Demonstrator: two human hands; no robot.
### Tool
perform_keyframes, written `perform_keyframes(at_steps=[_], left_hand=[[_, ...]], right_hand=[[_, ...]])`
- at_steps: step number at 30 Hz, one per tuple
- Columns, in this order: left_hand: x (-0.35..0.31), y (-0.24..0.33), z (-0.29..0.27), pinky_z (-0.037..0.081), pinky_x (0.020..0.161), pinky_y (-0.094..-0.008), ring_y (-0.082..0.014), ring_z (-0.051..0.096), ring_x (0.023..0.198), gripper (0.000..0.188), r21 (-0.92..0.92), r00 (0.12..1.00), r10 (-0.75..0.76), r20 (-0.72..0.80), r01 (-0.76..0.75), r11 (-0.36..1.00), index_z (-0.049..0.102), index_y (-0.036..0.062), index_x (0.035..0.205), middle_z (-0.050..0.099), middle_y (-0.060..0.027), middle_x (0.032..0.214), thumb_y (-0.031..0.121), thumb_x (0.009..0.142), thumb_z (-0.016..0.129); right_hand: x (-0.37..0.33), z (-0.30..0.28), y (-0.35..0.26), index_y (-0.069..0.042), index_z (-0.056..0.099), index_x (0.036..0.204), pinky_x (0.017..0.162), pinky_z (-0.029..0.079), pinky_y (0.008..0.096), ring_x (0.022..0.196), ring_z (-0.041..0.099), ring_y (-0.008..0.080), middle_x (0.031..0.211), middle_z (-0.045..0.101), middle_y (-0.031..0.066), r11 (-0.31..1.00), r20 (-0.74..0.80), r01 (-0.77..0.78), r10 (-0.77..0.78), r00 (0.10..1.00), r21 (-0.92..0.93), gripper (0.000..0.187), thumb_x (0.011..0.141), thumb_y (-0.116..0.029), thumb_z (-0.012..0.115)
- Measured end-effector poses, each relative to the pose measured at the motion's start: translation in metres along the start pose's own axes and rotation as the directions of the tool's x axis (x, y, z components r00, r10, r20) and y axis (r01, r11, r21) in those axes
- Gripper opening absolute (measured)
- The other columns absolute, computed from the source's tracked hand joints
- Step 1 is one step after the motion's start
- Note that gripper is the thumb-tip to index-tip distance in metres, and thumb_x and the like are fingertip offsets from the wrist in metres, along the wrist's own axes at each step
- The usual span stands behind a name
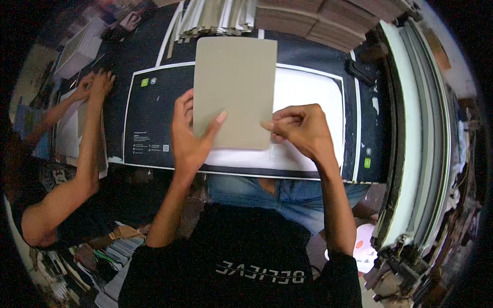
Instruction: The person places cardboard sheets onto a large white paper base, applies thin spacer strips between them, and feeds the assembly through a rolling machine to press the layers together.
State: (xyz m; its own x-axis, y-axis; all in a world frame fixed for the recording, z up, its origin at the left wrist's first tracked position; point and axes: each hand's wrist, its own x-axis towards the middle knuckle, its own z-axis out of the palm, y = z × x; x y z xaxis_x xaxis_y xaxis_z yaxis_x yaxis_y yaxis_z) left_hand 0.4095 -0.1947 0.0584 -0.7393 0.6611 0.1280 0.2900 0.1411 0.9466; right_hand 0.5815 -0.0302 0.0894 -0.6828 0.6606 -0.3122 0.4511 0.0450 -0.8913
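Observation:
A beige-grey cardboard panel (236, 84), with rounded left corners, is held up over the worktable in front of me. My left hand (194, 139) grips its lower left side, thumb flat on the face and fingers behind. At the lower right edge, my right hand (306, 131) pinches the panel between thumb and curled fingers. Beneath lies a wide black printed sheet (159, 110) with a white border, and on its right part a glossy white area (310, 95). The panel covers part of both.
Stacked brown boards (323, 23) and a bundle of pale strips (215, 18) sit at the back. A small black object (362, 72) lies to the right, beside long upright panels (418, 128). On the left, a co-worker's hands (97, 84) work near a white stack (82, 49).

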Motion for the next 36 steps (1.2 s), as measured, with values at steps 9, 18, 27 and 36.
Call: perform_keyframes(at_steps=[9,18,27,36], left_hand=[[-0.022,-0.016,-0.017,0.049,0.100,-0.0431,-0.0304,0.058,0.115,0.105,0.559,0.983,0.038,0.182,-0.135,0.818,0.051,0.0040,0.144,0.059,-0.0173,0.125,0.035,0.057,0.100],[-0.026,-0.027,-0.016,0.035,0.100,-0.0542,-0.0326,0.049,0.122,0.112,0.590,0.974,0.052,0.222,-0.177,0.788,0.051,-0.0002,0.145,0.059,-0.0183,0.126,0.051,0.057,0.098],[-0.028,-0.033,-0.015,0.033,0.101,-0.0537,-0.0332,0.048,0.122,0.115,0.618,0.973,0.070,0.219,-0.194,0.762,0.051,-0.0026,0.144,0.059,-0.0195,0.127,0.052,0.055,0.098],[-0.028,-0.032,-0.015,0.034,0.098,-0.0527,-0.0315,0.048,0.120,0.115,0.594,0.972,0.061,0.225,-0.187,0.783,0.049,-0.0012,0.146,0.057,-0.0181,0.126,0.053,0.056,0.097]], right_hand=[[-0.001,0.007,0.021,0.005,0.078,0.084,0.059,0.056,0.0299,0.060,0.068,0.0136,0.067,0.073,0.0106,0.970,0.031,0.019,-0.012,0.999,-0.242,0.029,0.072,-0.018,0.092],[0.002,0.010,0.029,0.003,0.079,0.086,0.061,0.058,0.0297,0.061,0.070,0.0157,0.070,0.074,0.0142,0.957,0.033,0.034,-0.025,0.999,-0.287,0.029,0.071,-0.017,0.092],[-0.001,0.012,0.031,0.004,0.079,0.086,0.060,0.059,0.0298,0.059,0.070,0.0172,0.071,0.074,0.0147,0.955,0.016,0.035,-0.031,0.999,-0.296,0.025,0.073,-0.015,0.090],[-0.004,0.017,0.029,0.003,0.078,0.081,0.057,0.058,0.0329,0.058,0.071,0.0211,0.069,0.073,0.0174,0.954,-0.024,-0.001,-0.007,1.000,-0.300,0.021,0.074,-0.014,0.088]])
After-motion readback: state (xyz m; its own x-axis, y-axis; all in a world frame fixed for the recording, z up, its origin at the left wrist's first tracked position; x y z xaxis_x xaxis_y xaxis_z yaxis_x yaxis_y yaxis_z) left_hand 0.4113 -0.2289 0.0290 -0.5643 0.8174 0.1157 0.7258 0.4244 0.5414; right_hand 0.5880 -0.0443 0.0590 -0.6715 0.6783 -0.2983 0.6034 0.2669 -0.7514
